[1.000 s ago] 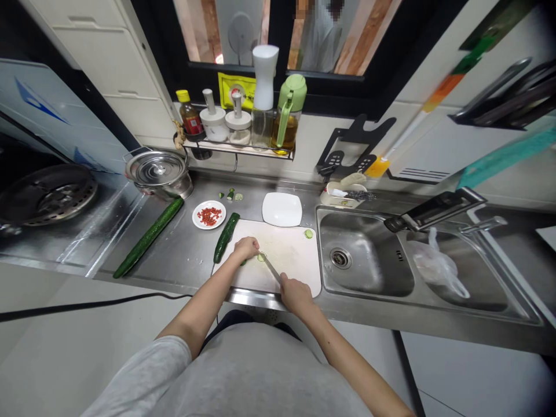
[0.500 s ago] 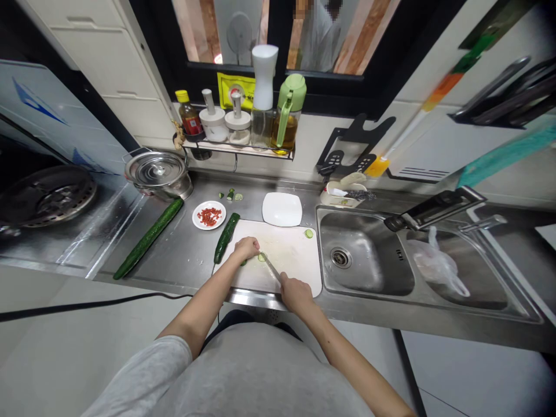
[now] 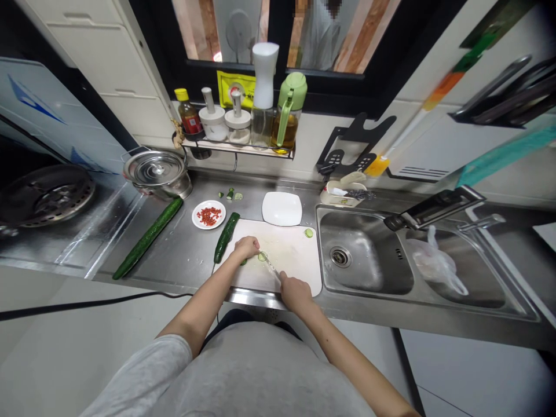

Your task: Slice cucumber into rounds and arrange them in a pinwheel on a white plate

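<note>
My right hand (image 3: pixel 297 291) is wrapped round the handle of a small knife (image 3: pixel 273 269), low over the white cutting board (image 3: pixel 295 258). The blade points up and left to a thin cucumber slice (image 3: pixel 263 256). At that slice's left edge the fingertips of my left hand (image 3: pixel 247 248) are pinched together, seemingly on its rim. A bit of green cucumber (image 3: pixel 244 262) shows under my left wrist, mostly hidden. Cut rounds of cucumber (image 3: pixel 308 233) lie at the board's far right corner. A shortened cucumber (image 3: pixel 226 237) rests along the board's left edge.
A white dish (image 3: pixel 282 209) stands behind the board, and a plate of chopped red pepper (image 3: pixel 209 215) to its left. A whole cucumber (image 3: pixel 147 238) lies farther left, before a steel pot (image 3: pixel 158 174). The sink (image 3: pixel 367 252) adjoins on the right. Above hangs a condiment shelf (image 3: pixel 243 150).
The knife blade has turned slightly and now catches the light with pale spots on it. Both hands stay in nearly the same place.
</note>
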{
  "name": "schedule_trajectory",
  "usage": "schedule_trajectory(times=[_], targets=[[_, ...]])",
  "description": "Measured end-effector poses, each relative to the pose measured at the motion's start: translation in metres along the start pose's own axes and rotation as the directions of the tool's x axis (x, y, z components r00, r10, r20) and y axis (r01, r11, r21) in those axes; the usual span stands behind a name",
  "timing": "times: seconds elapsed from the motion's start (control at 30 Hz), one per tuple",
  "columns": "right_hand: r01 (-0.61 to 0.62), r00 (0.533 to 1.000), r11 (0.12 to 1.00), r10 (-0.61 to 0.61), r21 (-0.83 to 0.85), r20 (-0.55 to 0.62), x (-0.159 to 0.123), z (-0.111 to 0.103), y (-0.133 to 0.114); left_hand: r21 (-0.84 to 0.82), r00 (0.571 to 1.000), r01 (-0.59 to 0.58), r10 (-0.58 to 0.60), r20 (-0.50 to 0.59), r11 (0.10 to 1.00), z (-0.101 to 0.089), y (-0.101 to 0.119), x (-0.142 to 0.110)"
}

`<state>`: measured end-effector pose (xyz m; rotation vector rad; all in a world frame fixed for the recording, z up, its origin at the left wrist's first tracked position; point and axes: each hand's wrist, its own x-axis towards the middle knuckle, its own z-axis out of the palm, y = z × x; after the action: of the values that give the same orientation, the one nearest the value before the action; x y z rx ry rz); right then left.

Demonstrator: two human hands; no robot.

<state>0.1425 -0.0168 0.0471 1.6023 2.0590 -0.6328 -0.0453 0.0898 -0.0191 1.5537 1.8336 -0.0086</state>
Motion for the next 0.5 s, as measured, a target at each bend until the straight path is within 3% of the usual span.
schedule_trajectory(times=[0.5], targets=[[-0.006,1.0,0.998,0.004,0.058,0.03,0.005,0.0063,0.004,0.017,1.0,0.006,-0.006,-0.006,1.0,0.0008,0.0001,0.0013]])
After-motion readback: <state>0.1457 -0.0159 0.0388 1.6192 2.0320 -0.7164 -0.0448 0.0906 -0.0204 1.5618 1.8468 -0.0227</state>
